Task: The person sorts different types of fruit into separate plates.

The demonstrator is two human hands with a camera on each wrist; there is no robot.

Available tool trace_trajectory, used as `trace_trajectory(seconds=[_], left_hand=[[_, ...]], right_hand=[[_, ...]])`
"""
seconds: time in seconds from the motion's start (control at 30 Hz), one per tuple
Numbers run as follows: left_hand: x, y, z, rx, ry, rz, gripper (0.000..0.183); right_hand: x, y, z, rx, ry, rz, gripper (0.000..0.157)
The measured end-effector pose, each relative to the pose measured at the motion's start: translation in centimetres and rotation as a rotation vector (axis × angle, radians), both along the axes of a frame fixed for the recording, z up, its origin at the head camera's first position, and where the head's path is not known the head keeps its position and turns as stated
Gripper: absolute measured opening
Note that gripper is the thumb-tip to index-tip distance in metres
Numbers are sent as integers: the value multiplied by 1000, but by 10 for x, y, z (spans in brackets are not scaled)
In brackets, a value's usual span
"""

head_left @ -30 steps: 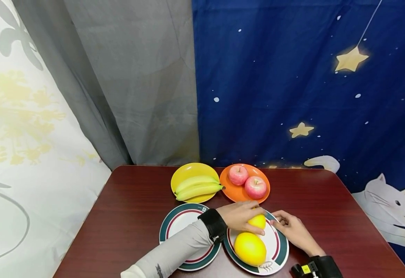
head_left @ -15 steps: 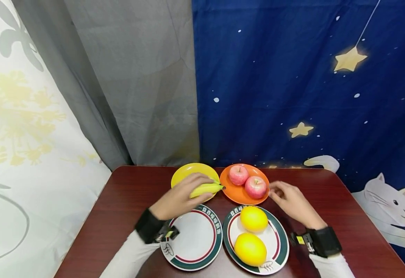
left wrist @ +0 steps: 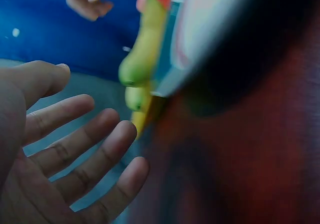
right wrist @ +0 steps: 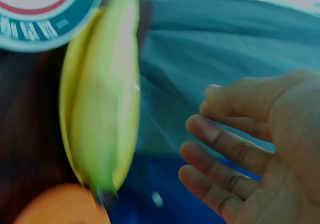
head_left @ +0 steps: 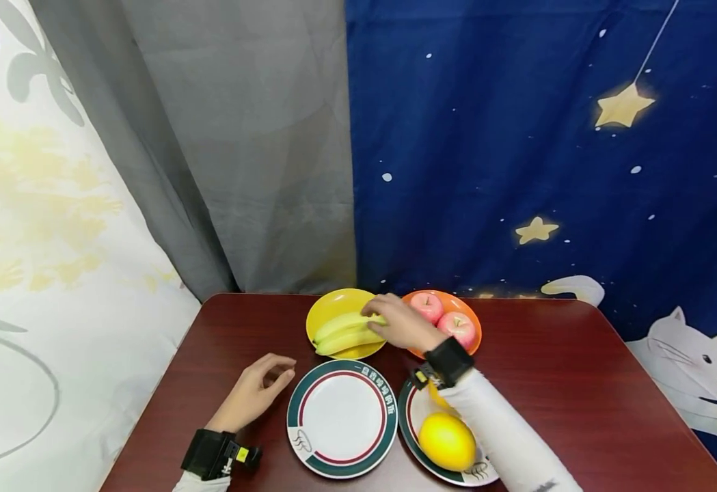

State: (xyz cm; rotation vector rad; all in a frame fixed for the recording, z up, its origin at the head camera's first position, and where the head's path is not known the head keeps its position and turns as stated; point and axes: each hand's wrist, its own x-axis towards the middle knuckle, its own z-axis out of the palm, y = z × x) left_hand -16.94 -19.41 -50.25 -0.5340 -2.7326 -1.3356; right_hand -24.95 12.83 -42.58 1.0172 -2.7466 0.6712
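Note:
Two bananas lie side by side on the yellow plate. Over their stem end hovers my right hand, its fingers loosely bent; in the right wrist view a gap separates the fingers from the bananas. My left hand is held left of the white plate with a green rim, fingers relaxed and holding nothing. On a second green-rimmed plate sits a lemon; another lemon is mostly hidden by my right wrist.
Two apples rest on an orange plate, partly covered by my right hand and wrist. The dark red table ends at a grey curtain and a blue curtain behind.
My left hand first left the far lemon, passed over the bananas, then drew back to the left. My right hand crossed leftward from beside the orange plate to above the bananas.

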Motion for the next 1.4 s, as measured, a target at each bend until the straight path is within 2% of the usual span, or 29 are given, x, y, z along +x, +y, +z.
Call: trace_trajectory(seconds=[0.1,0.23,0.37,0.5,0.67,0.87,1.1,1.27,1.4], left_hand=[[0,0,-14,-8,-53,-19,32],[-1,2,-23,-13,-92,-75,36],[1,4,-26,5,-189,-125,38],[3,10,-29,41,-272,-169,38],[4,15,-31,92,-324,-171,36],[5,19,-30,108,-301,-147,30],[1,16,-33,95,-293,-152,32],[0,15,-33,79,-271,-152,30],[-1,13,-36,55,-253,-126,28]], right_hand=[[-6,-23,-11,125,-15,20,31],[-12,-36,-29,249,-20,1,38],[-15,-37,-42,295,6,-5,38],[-15,-37,-47,312,60,5,34],[-12,-40,-51,377,44,34,38],[-9,-40,-56,383,-32,47,42],[-11,-39,-54,384,-27,58,42],[-9,-39,-44,350,-8,68,46],[2,-43,-30,301,59,106,49]])
